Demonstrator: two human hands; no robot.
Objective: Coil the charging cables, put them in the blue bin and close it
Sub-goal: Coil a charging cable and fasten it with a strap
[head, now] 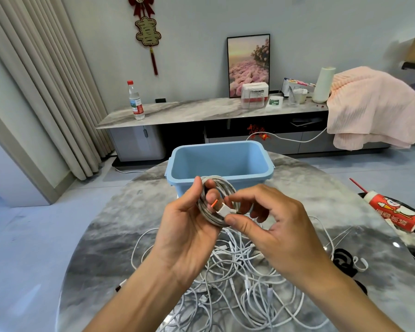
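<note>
- The left hand grips a white coil of cable, thumb and fingers curled round its loops.
- The right hand pinches the coil's white plug, orange at the tip, between thumb and forefinger.
- The coil is held just in front of the open blue bin, above the table.
- A tangle of loose white cables lies on the table beneath both hands.
- A red cup lies on its side at the right edge.

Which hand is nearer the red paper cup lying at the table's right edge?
Right. The right hand is between the coiled cable and the red paper cup; the left hand is farther left.
</note>
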